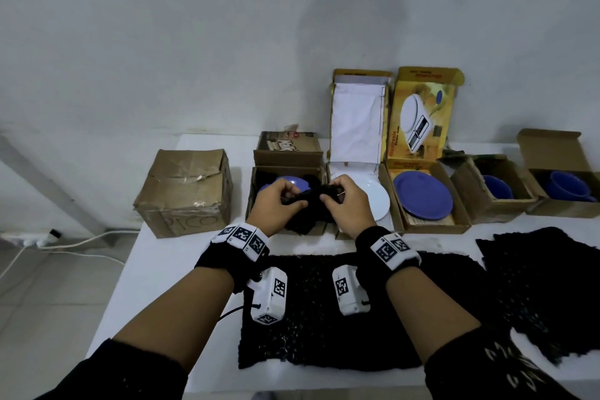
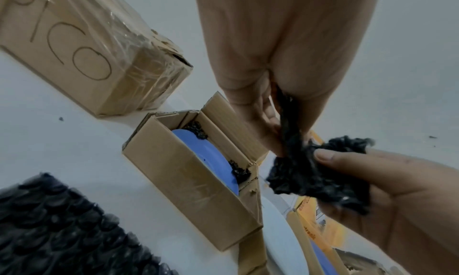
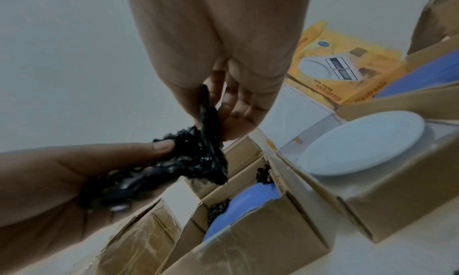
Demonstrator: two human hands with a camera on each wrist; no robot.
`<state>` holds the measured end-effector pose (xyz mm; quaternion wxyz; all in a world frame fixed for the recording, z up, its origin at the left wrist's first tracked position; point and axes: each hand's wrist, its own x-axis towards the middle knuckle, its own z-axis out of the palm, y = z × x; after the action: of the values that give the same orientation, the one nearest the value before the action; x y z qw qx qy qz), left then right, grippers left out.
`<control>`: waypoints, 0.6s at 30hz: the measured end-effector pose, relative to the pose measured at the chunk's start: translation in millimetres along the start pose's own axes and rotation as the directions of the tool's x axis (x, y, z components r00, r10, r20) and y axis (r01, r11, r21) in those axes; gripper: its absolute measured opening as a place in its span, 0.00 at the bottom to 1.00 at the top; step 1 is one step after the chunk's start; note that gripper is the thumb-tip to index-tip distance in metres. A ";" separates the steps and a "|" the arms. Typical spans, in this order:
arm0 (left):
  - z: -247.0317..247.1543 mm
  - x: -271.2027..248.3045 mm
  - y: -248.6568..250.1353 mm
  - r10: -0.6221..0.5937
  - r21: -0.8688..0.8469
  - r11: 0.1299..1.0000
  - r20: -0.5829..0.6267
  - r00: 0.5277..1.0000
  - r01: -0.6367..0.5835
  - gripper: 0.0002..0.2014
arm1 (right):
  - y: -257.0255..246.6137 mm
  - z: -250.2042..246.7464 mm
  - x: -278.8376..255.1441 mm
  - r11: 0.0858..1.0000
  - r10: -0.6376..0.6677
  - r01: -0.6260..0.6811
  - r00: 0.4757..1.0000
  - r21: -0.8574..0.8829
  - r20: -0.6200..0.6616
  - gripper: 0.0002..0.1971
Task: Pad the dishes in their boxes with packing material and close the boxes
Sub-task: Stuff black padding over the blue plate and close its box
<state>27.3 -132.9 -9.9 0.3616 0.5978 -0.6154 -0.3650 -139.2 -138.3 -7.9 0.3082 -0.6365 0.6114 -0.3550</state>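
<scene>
Both hands hold one piece of black bubble wrap (image 1: 313, 201) above the open brown box (image 1: 256, 191) that holds a blue plate (image 1: 289, 183). My left hand (image 1: 279, 201) pinches its left end and my right hand (image 1: 341, 201) pinches its right end. In the left wrist view the black wrap (image 2: 313, 179) hangs crumpled between the fingers, and the box (image 2: 188, 183) shows the blue plate (image 2: 206, 157) with black wadding in its corners. The right wrist view shows the same wrap (image 3: 196, 161) over the plate (image 3: 250, 202).
A taped shut carton (image 1: 185, 191) stands at the left. To the right are open boxes with a white plate (image 1: 373, 198), a blue plate (image 1: 422, 195) and two blue cups (image 1: 496, 187). Flat sheets of black bubble wrap (image 1: 324, 318) lie on the white table's (image 1: 156, 286) near side.
</scene>
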 end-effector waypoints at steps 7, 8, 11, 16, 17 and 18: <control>-3.4 25.0 -11.6 -0.154 -0.337 0.926 0.079 0.985 0.172 0.05 | -1.8 22.2 8.0 0.985 -0.003 -0.019 0.992 0.173 0.123 0.11; -4.5 26.5 -11.0 -0.179 -0.390 0.897 0.110 0.978 0.208 0.07 | -1.9 22.9 8.8 0.985 -0.013 -0.007 0.993 0.171 0.114 0.13; -7.9 30.0 -7.8 -0.204 -0.501 0.812 0.238 0.950 0.300 0.11 | 0.0 28.5 15.6 0.992 -0.015 0.008 0.998 0.129 0.056 0.17; -10.9 36.9 -26.4 -0.176 -0.349 0.912 0.143 0.974 0.216 0.07 | 8.5 34.7 32.9 0.991 0.034 -0.035 0.999 0.126 0.014 0.10; -13.8 37.6 -34.4 -0.173 -0.213 0.959 0.076 0.982 0.185 0.04 | 10.5 33.9 35.7 0.994 0.030 -0.030 1.000 0.102 0.006 0.09; -17.2 38.2 -42.5 -0.153 -0.055 0.987 0.015 0.988 0.154 0.04 | 11.8 33.1 37.8 0.998 0.022 -0.023 1.000 0.065 0.004 0.10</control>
<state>61.6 -172.2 -38.9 0.3456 0.6311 -0.5590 -0.4120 -118.4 -178.2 -33.3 0.3339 -0.6198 0.6061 -0.3701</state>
